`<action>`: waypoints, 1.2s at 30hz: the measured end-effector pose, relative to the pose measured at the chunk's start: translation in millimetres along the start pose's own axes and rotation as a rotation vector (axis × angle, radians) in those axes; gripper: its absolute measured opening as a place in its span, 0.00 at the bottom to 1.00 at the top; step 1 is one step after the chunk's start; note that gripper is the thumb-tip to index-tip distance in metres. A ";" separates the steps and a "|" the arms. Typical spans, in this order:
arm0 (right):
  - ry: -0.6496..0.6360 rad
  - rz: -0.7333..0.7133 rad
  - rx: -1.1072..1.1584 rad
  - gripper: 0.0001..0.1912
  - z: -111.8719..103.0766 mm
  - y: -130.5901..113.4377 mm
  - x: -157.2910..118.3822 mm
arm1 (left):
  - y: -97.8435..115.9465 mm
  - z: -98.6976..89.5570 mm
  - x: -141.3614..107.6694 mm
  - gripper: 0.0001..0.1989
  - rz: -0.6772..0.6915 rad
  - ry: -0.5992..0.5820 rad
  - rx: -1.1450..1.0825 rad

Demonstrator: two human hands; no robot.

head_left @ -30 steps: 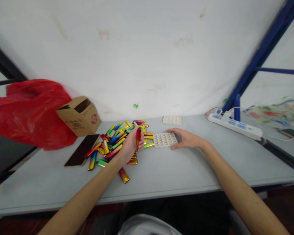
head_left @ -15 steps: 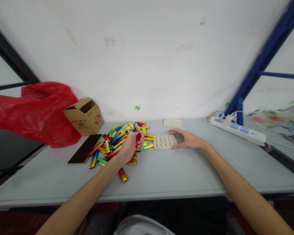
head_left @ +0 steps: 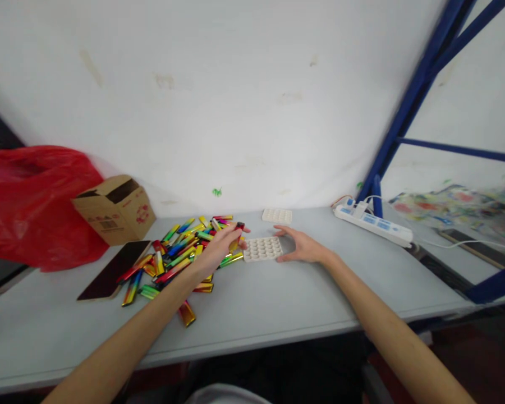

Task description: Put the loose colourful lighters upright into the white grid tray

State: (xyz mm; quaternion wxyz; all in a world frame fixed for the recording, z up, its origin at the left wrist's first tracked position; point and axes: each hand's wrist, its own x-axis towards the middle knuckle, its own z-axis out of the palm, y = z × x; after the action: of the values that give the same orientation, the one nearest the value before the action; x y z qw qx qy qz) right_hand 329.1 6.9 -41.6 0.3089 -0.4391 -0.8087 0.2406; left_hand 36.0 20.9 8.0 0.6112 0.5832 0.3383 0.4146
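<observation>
My left hand (head_left: 219,248) is closed round a shiny red and gold lighter (head_left: 236,235), held tilted upward over the right side of a loose pile of lighters (head_left: 179,258). The lighters in the pile are metallic, in red, gold, green and blue. Just right of the held lighter lies a white tray with rows of round pockets (head_left: 263,249), which look unfilled. At the tray's right end is my right hand (head_left: 305,246), thumb and fingers spread apart in a C shape. Its thumb tip is close to the tray's corner; whether it touches, I cannot tell.
A second white tray (head_left: 276,216) lies at the back by the wall. On the left are a dark flat panel (head_left: 113,270), an opened cardboard box (head_left: 118,210) and a red plastic bag (head_left: 37,207). A power strip (head_left: 374,225) lies right, beside a blue frame (head_left: 398,123).
The whole view has turned to the right, so things appear further left. My left hand has loosened from a fist to a fingertip hold, showing more of the lighter. My right hand stays by the tray.
</observation>
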 end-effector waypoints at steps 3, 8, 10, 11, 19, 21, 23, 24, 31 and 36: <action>0.034 0.006 0.012 0.56 2.3 1.3 0.5 | 2.3 18.3 17.9 0.18 0.114 -0.084 0.123; 0.012 -0.014 0.063 0.58 1.7 5.1 -1.1 | -6.3 38.0 54.6 0.15 0.250 -0.208 0.252; 0.010 -0.006 0.086 0.59 1.6 7.4 -1.7 | -14.6 38.5 66.1 0.14 0.268 -0.202 0.342; 0.009 0.001 0.094 0.60 1.6 8.4 -1.9 | -18.7 37.6 70.4 0.13 0.279 -0.200 0.377; 0.020 0.044 0.098 0.62 2.1 7.3 -2.4 | -33.6 34.9 83.0 0.19 0.312 -0.219 0.426; 0.014 0.042 0.103 0.62 2.1 7.3 -2.4 | -33.0 38.0 84.6 0.18 0.333 -0.240 0.473; 0.011 0.030 0.102 0.62 2.3 8.3 -2.1 | -31.3 40.7 84.9 0.17 0.355 -0.257 0.556; 0.015 0.023 0.099 0.62 2.5 9.1 -2.0 | -30.1 41.8 84.4 0.17 0.367 -0.258 0.605; 0.050 -0.019 0.059 0.60 5.7 13.1 -1.2 | -18.8 39.4 69.9 0.13 0.395 -0.296 0.925; 0.095 -0.020 -0.083 0.45 9.4 12.7 1.0 | -7.5 0.0 57.9 0.19 0.464 -0.120 1.141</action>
State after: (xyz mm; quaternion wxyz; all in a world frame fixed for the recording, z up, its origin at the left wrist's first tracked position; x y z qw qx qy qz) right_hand 329.2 13.0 -56.2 0.3308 -0.4544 -0.8067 0.1825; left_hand 61.6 73.3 4.6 0.1148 0.8988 0.3361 0.2570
